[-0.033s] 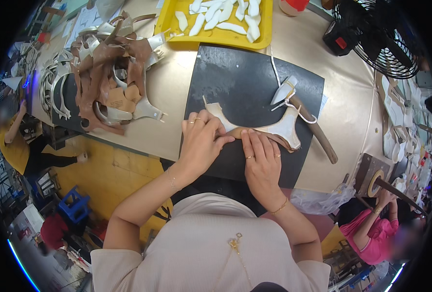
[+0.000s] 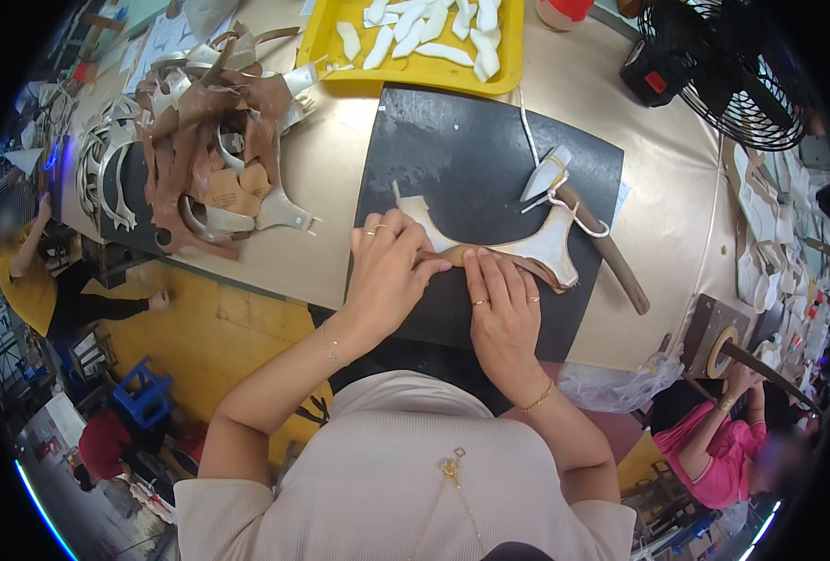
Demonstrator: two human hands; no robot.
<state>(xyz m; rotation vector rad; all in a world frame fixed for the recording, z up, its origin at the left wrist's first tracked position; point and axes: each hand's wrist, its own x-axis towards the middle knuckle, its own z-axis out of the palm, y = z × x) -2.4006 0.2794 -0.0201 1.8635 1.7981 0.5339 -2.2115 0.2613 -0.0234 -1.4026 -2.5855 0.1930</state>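
A curved leather shoe upper (image 2: 541, 245), whitish on its face with a brown rim, lies on a black mat (image 2: 471, 122) before me. My left hand (image 2: 384, 271) is closed at its near edge, thumb and forefinger pinching the brown leather. Close beside it, my right hand (image 2: 504, 304) bears down on the same edge, fingers long and side by side. The leather is folded over under the fingertips, and the right thumb is mostly hidden. Both ends of the upper stick out past my hands.
A wooden-handled hammer (image 2: 607, 248) with a white cord lies at the mat's right. Behind the mat stands a yellow tray (image 2: 513, 79) of white pieces. Brown leather uppers (image 2: 181, 154) are heaped at left, a black fan (image 2: 723, 75) far right. Co-workers sit at both sides.
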